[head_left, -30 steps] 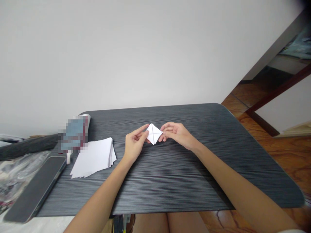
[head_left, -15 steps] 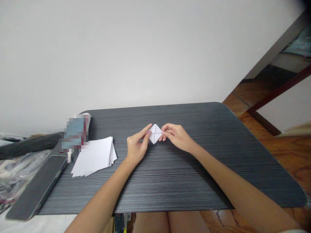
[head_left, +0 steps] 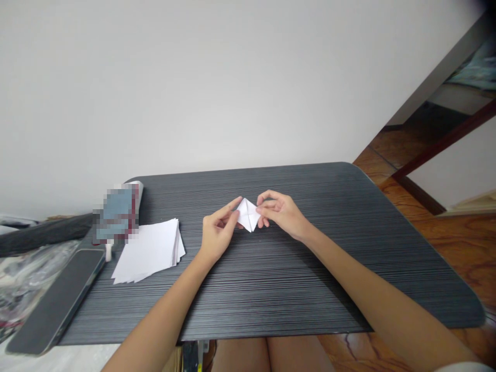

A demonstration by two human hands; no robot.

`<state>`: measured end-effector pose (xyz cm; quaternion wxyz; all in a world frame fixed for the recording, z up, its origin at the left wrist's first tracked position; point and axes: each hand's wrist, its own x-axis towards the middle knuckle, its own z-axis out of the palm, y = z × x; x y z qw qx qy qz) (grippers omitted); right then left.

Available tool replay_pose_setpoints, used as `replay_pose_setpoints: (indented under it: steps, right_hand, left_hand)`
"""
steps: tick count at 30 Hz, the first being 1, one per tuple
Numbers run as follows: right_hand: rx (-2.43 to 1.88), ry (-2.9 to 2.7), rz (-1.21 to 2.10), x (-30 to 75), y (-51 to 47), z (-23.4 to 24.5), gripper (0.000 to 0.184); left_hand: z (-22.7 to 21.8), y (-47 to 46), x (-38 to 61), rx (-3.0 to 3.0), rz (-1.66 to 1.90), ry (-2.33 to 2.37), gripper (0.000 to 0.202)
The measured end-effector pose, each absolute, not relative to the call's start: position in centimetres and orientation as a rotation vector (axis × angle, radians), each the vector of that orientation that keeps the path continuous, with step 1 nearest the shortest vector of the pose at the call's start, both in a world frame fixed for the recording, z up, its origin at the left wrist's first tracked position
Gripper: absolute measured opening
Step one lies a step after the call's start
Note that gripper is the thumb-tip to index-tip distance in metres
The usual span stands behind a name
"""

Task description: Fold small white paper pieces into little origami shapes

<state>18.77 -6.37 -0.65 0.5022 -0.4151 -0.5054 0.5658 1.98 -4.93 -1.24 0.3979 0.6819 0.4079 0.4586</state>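
A small white folded paper (head_left: 248,214), diamond-shaped with a crease down its middle, is held between both hands above the dark table (head_left: 310,289). My left hand (head_left: 220,227) pinches its left corner, thumb on top and index finger along the upper left edge. On the opposite corner, my right hand (head_left: 281,213) grips with thumb and fingers, the other fingers curled loosely. The underside of the paper is hidden.
A stack of white paper sheets (head_left: 149,250) lies to the left. Beside it are a blurred-out item (head_left: 118,212), a small white object (head_left: 109,251) and a dark phone (head_left: 58,302) at the table's left edge. A white wall (head_left: 232,88) stands behind.
The folded paper has turned slightly, its lower tip shifting right. My right hand's fingers have moved a little on its right corner; my left hand keeps its hold.
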Motion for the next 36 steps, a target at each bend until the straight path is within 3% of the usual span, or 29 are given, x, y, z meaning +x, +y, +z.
replay_pose_setpoints:
  steps: [4, 7, 10, 13, 16, 23, 30, 36]
  right_hand:
    - [-0.954, -1.312, 1.356, 19.3, -6.3, -0.9, 0.012]
    - [-0.942, -1.502, 1.287, 19.7, -6.5, -0.7, 0.024]
    - [-1.001, -1.732, 1.018, 19.9, -6.7, -0.4, 0.033]
    - [-1.050, -1.780, 0.761, 19.7, -6.8, -0.4, 0.023]
    - [-1.059, -1.749, 0.708, 19.6, -6.6, -0.8, 0.016]
    - [-1.148, -1.557, 0.954, 19.5, -6.4, -1.5, 0.021]
    - [-1.023, -1.324, 1.413, 19.5, -6.5, -0.7, 0.043]
    - [-1.011, -1.271, 1.515, 19.7, -6.3, -0.7, 0.042]
  left_hand:
    - [-1.3, -4.5, 1.9, 1.435, 1.094, 0.964, 0.019]
    - [-1.3, -4.4, 1.7, 1.291, 1.092, 0.879, 0.018]
    - [-0.9, -4.5, 1.7, 1.201, 1.036, 0.719, 0.023]
    - [-0.5, -4.8, 1.9, 1.207, 0.994, 0.627, 0.026]
    - [-0.6, -4.8, 2.1, 1.309, 0.956, 0.717, 0.026]
    - [-1.0, -4.7, 1.9, 1.840, 1.064, 1.054, 0.021]
    - [-0.3, -4.9, 2.1, 1.537, 0.914, 0.901, 0.028]
    - [-0.3, -4.7, 2.0, 1.393, 0.919, 0.887, 0.033]
